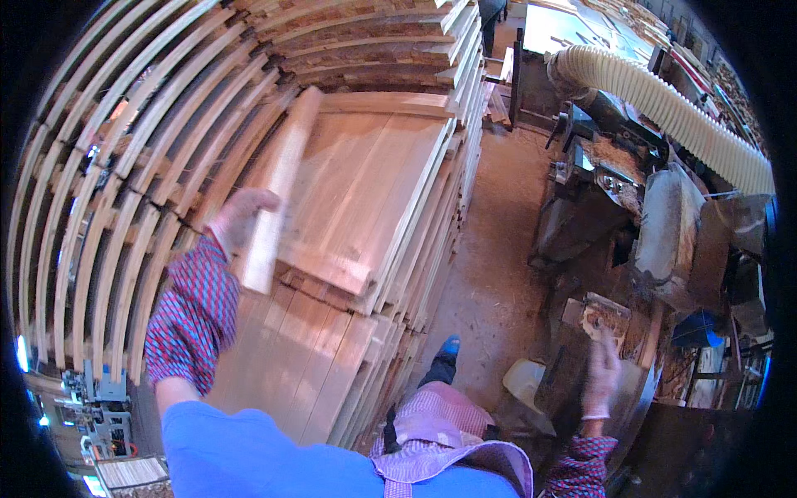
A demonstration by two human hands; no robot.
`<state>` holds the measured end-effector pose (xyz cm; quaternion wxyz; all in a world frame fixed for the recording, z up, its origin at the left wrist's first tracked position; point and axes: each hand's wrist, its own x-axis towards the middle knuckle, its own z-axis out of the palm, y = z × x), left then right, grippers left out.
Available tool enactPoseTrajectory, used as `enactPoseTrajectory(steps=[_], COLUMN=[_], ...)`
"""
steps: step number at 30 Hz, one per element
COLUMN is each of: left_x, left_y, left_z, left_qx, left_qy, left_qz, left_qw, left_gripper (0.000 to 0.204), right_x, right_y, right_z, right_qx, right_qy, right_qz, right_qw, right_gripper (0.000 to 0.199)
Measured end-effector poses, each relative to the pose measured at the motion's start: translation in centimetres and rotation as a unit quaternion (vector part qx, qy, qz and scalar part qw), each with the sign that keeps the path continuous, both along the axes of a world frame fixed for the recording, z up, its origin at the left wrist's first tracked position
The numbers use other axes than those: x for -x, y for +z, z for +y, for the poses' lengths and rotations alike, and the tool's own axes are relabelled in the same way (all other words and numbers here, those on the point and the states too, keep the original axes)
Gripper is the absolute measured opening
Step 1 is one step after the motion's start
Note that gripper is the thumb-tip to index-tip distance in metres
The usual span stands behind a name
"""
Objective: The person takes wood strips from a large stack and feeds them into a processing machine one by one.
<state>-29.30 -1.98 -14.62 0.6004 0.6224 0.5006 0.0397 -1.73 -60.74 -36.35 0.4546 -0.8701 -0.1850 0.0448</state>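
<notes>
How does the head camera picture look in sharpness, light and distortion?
In the head view, the left hand and the plank it holds are smeared by motion; the right hand is soft too. The slat stack bends strongly toward the black rim. The floor is evenly lit, while the hose looks bright.

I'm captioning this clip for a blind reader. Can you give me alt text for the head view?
A person's gloved left hand holds a long pale wooden board over a stack of flat pale wooden planks. The gloved right hand rests at a dusty woodworking machine with a ribbed cream extraction hose; sawdust covers the floor.
</notes>
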Motion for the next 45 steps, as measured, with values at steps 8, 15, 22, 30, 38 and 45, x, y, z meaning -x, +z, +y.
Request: enactPoseTrajectory(steps=[8,15,22,30,38,45], left_x=[-5.7,-8.5,-8.0,-8.2,-12.3,-8.0], left_y=[-7.2,-22.2,-20.1,-20.5,-23.2,-19.4], left_z=[-32.6,-51.4,-56.3,-54.2,-53.2,-55.8], left_qx=[0.107,0.088,0.303,0.232,0.251,-0.024], left_qy=[0.009,-0.05,-0.101,-0.129,-0.088,-0.315], left_qz=[-0.354,-0.357,-0.332,-0.309,-0.396,-0.293], left_qw=[0.929,0.928,0.888,0.913,0.879,0.902], left_gripper=[0.04,0.031,0.039,0.041,0.048,0.057], right_x=[16.0,21.5,31.8,9.6,4.0,21.9], right_y=[10.8,7.8,-1.0,-5.6,-2.4,1.3], right_z=[7.1,-10.7,-27.8,-22.7,-15.8,-14.0], right_qx=[-0.265,-0.077,0.254,0.38,-0.038,-0.051], right_qy=[0.289,0.072,-0.16,-0.128,-0.146,0.01], right_qz=[0.316,0.054,-0.04,-0.204,-0.041,0.075], right_qw=[0.864,0.993,0.953,0.893,0.988,0.996], right_gripper=[0.089,0.079,0.064,0.043,0.051,0.072])
